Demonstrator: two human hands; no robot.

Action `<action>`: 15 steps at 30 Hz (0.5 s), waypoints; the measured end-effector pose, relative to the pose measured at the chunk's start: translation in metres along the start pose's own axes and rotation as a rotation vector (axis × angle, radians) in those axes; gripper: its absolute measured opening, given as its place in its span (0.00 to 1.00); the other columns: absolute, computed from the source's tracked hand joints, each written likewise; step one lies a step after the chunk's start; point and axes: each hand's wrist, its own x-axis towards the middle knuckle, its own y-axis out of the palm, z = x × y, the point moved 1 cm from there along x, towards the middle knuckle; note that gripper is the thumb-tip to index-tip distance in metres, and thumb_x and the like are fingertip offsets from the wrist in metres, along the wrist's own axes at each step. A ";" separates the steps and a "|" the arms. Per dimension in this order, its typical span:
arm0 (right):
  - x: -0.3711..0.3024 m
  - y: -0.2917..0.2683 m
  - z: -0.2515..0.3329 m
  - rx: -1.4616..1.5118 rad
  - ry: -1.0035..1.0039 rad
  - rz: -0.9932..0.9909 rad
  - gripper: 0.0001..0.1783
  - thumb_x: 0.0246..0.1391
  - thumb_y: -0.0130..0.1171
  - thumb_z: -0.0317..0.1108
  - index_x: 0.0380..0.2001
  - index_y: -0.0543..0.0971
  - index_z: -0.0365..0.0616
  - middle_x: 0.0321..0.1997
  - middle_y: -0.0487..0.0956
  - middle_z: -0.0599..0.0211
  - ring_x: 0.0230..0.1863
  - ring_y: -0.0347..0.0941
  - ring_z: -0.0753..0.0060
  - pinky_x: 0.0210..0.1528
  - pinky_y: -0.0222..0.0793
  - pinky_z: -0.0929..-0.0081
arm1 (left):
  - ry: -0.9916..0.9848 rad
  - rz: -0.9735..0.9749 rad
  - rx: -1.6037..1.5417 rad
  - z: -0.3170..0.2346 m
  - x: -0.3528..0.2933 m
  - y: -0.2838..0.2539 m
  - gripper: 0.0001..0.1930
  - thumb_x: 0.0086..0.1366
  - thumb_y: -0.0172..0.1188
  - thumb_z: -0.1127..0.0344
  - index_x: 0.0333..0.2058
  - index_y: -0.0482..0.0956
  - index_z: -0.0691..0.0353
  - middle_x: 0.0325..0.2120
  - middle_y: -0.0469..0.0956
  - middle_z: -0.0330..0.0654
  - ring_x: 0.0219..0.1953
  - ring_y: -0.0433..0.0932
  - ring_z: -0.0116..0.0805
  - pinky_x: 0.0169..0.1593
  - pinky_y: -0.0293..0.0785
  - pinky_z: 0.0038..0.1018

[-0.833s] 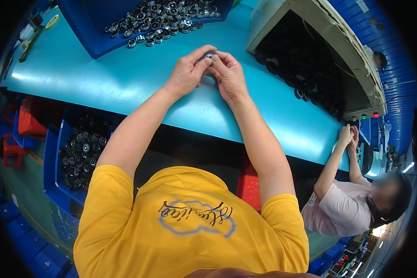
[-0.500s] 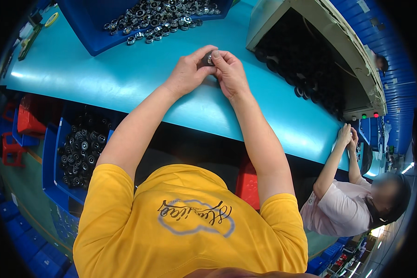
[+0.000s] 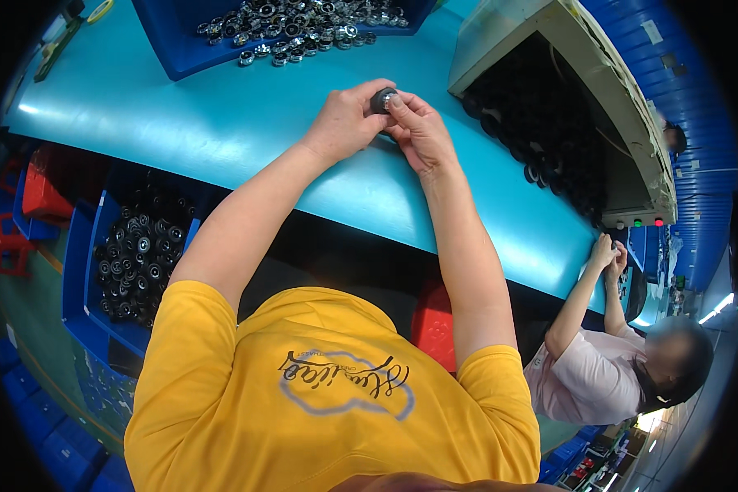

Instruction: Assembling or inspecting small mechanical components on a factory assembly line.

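My left hand [image 3: 346,125] and my right hand [image 3: 423,134] meet above the blue-green table, both closed on a small black wheel [image 3: 378,102]. A bit of shiny metal shows at its side, by my right thumb. My left fingers wrap its far left side, and fingers hide much of the rest. Beyond my hands, a blue bin [image 3: 166,59] holds many shiny metal wheel hubs [image 3: 297,37]. To the right, dark rings [image 3: 533,135] lie heaped inside an open-fronted, cream-coloured box [image 3: 500,33].
Below the table's left edge, a blue crate [image 3: 92,275] holds black wheels with metal centres [image 3: 142,261]. Red stools [image 3: 12,244] stand farther left. A red seat [image 3: 435,324] shows under my right arm. A co-worker [image 3: 590,373] works at the table's right end.
The view has shifted slightly, so the bin sits higher in the picture. Both hands still hold the wheel, which is turned a little and shows more of its black side.
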 end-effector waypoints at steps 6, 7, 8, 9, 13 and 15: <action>0.007 0.005 -0.008 -0.016 -0.034 -0.114 0.16 0.57 0.64 0.28 0.46 0.75 0.31 0.42 0.81 0.56 0.41 0.79 0.66 0.46 0.78 0.70 | 0.023 -0.069 0.096 0.005 0.001 0.004 0.23 0.59 0.61 0.75 0.55 0.77 0.62 0.20 0.80 0.38 0.15 0.73 0.21 0.19 0.68 0.22; 0.007 0.007 -0.009 -0.023 -0.042 -0.124 0.15 0.57 0.64 0.27 0.45 0.75 0.31 0.42 0.81 0.57 0.41 0.79 0.66 0.46 0.78 0.70 | 0.033 -0.085 0.117 0.007 0.001 0.004 0.23 0.59 0.61 0.76 0.54 0.77 0.62 0.20 0.80 0.38 0.15 0.73 0.22 0.19 0.68 0.22; 0.006 0.009 -0.009 -0.029 -0.050 -0.135 0.15 0.57 0.64 0.27 0.45 0.75 0.32 0.42 0.81 0.57 0.40 0.79 0.66 0.45 0.78 0.70 | 0.049 -0.082 0.147 0.008 0.001 0.004 0.22 0.59 0.60 0.76 0.54 0.77 0.62 0.20 0.80 0.39 0.15 0.74 0.23 0.20 0.69 0.23; 0.005 0.009 -0.009 -0.035 -0.058 -0.147 0.15 0.57 0.64 0.27 0.45 0.75 0.32 0.41 0.81 0.57 0.40 0.79 0.67 0.44 0.78 0.70 | 0.066 -0.079 0.176 0.008 0.002 0.005 0.22 0.59 0.60 0.76 0.54 0.77 0.62 0.20 0.80 0.40 0.16 0.74 0.24 0.21 0.70 0.24; 0.005 0.009 -0.009 -0.053 -0.044 -0.174 0.15 0.57 0.65 0.27 0.44 0.76 0.32 0.41 0.81 0.57 0.39 0.79 0.67 0.43 0.78 0.71 | 0.272 -0.133 0.326 0.015 0.001 0.007 0.21 0.59 0.59 0.76 0.53 0.77 0.62 0.21 0.81 0.44 0.20 0.78 0.28 0.26 0.75 0.27; 0.005 0.011 -0.008 -0.059 -0.051 -0.168 0.15 0.57 0.65 0.27 0.45 0.76 0.32 0.40 0.81 0.58 0.39 0.79 0.67 0.42 0.78 0.71 | 0.279 -0.128 0.351 0.015 0.001 0.007 0.21 0.59 0.59 0.76 0.52 0.77 0.62 0.21 0.81 0.44 0.22 0.79 0.29 0.28 0.76 0.28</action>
